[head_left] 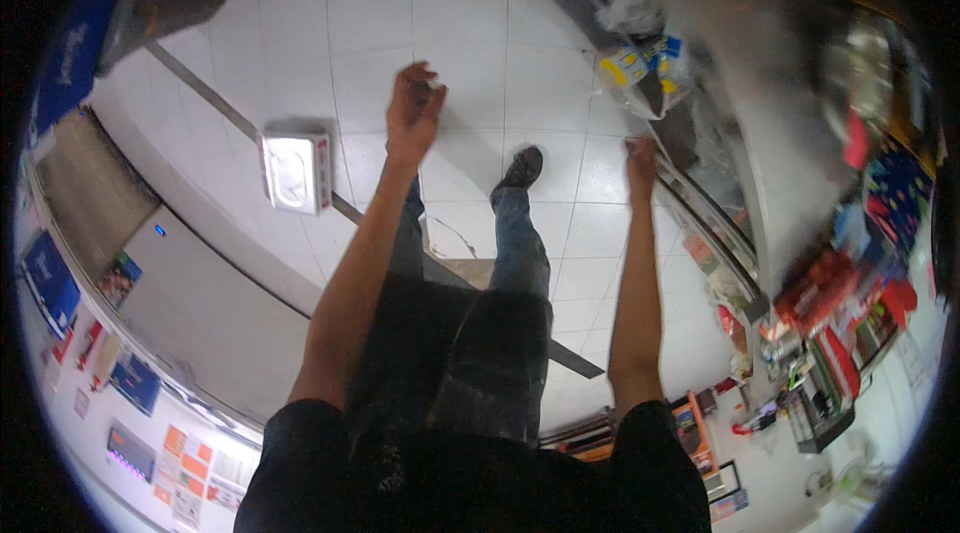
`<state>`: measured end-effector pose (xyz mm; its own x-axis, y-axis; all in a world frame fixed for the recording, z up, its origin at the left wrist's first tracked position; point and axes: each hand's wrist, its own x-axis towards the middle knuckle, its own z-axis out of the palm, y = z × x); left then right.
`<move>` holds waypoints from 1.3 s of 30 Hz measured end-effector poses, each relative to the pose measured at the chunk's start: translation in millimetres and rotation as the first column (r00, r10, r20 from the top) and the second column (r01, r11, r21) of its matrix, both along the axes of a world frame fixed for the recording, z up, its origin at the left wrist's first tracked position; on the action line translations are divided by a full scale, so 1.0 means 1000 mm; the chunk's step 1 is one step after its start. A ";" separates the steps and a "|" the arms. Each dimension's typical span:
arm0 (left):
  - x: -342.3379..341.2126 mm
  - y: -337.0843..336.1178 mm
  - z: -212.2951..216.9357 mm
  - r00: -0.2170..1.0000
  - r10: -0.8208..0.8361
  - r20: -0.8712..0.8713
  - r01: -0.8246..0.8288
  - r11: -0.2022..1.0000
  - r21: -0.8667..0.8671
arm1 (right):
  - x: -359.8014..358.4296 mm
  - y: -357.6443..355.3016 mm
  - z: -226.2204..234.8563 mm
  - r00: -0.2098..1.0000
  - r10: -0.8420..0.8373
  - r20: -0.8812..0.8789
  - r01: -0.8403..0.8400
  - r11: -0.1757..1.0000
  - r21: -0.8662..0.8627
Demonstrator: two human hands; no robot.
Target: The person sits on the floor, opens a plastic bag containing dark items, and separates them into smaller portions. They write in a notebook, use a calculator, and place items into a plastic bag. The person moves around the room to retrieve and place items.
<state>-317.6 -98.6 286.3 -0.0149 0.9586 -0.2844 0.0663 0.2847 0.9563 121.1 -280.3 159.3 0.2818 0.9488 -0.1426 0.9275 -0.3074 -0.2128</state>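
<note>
In the head view, the left hand (410,120) is raised above the tiled floor (465,8), its grip apparently curled around a small dark item (421,90); blur hides the exact hold. If that hold is only light, a jolt or loosened finger could let the item drop to the tiles. The right hand (641,171) is to the right, near the edge of the desk (768,173) and on the near side of a yellow-and-blue plastic bag (645,76); blur prevents telling whether its grip is spread or pressed together, or whether it touches the edge. Caution: a sideways swing of this arm could strike the edge or snag the bag, causing its contents to spill. The white-and-red box (295,171) at the left appears to rest on the floor; a step taken leftward without looking could cause a trip. The dark shoe (523,168) is well apart from it.
</note>
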 end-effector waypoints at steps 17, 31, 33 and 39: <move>0.253 -0.049 -0.240 0.973 -0.203 -0.107 0.204 0.979 0.002 | 0.078 0.199 -0.075 0.504 -0.347 -0.791 0.502 0.863 -0.058; 0.354 -0.010 -0.294 0.975 -0.223 0.008 0.207 0.894 -0.398 | 0.056 0.178 -0.104 0.408 -0.404 -0.819 0.592 0.800 -0.100; 0.378 -0.014 -0.294 0.935 -0.353 0.030 0.340 0.873 -0.350 | 0.056 0.189 -0.104 0.410 -0.428 -0.805 0.627 0.774 -0.092; 0.392 -0.029 -0.282 0.900 -0.426 0.095 0.433 0.840 -0.327 | 0.085 0.190 -0.096 0.459 -0.422 -0.782 0.496 0.852 -0.168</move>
